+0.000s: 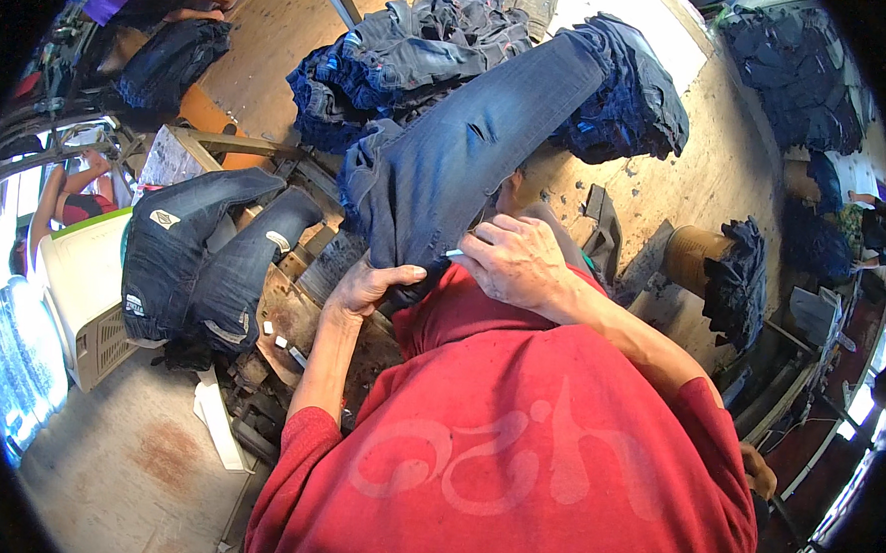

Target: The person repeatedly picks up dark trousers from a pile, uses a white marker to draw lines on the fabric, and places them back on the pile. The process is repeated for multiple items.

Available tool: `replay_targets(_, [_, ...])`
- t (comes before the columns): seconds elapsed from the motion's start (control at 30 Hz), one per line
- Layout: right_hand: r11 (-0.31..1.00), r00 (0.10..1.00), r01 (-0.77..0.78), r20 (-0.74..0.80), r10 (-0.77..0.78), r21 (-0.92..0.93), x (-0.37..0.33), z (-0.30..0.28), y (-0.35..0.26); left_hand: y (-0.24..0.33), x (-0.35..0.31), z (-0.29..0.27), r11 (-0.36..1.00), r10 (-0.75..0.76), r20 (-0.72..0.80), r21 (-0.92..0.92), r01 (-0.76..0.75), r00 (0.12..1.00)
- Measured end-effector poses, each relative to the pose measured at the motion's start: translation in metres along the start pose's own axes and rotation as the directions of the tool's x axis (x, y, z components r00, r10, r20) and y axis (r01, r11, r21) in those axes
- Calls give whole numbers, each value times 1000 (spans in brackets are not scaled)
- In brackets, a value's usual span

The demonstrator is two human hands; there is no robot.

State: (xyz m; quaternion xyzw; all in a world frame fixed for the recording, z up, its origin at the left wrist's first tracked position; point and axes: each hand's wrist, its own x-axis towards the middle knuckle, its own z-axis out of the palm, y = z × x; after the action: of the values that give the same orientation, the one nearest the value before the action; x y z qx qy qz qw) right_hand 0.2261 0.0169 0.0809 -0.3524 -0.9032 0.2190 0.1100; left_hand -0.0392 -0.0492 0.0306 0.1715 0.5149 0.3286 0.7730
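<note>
A pair of dark blue jeans [491, 129] stretches across my lap, one leg reaching away from me, with a small dark slit in the faded part. My left hand [362, 284] grips the near end of the denim, thumb on top. Close by on the right, my right hand [514, 260] pinches a short white stick [454, 253] that looks like chalk. Its tip is at the cloth beside my left thumb. The fingers' undersides are hidden.
Piles of dark jeans [374, 68] lie ahead on the wooden floor [264, 57]. More jeans [189, 253] are draped at the left, beside a cream plastic container [92, 288]. Small white pieces [280, 342] sit on a worn wooden bench. A round drum [692, 258] stands right, with denim on it.
</note>
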Motion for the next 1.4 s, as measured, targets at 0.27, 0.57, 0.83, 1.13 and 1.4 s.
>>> replay_targets(0.27, [999, 999, 49, 5, -49, -8, 24, -4, 9, 7, 0, 0, 998, -41, 44, -46, 43, 998])
replay_targets(0.57, [995, 996, -56, -75, 49, -86, 33, -3, 27, 6, 3, 1, 1000, 24, -31, 14, -23, 999])
replay_targets(0.83, [800, 810, -510, -136, 570, 315, 23, -44, 137, 29, 87, 50, 670, 28, -153, -730, -132, 988])
replay_targets(1.13, [838, 841, -471, -147, 521, 275, 14, -46, 169, 41, 114, 60, 978, 190, -197, 121, -168, 962])
replay_targets(1.4, [866, 897, -372, -113, 428, 334, 16, -57, 169, 44, 147, 47, 797, -79, -90, -604, 9, 993])
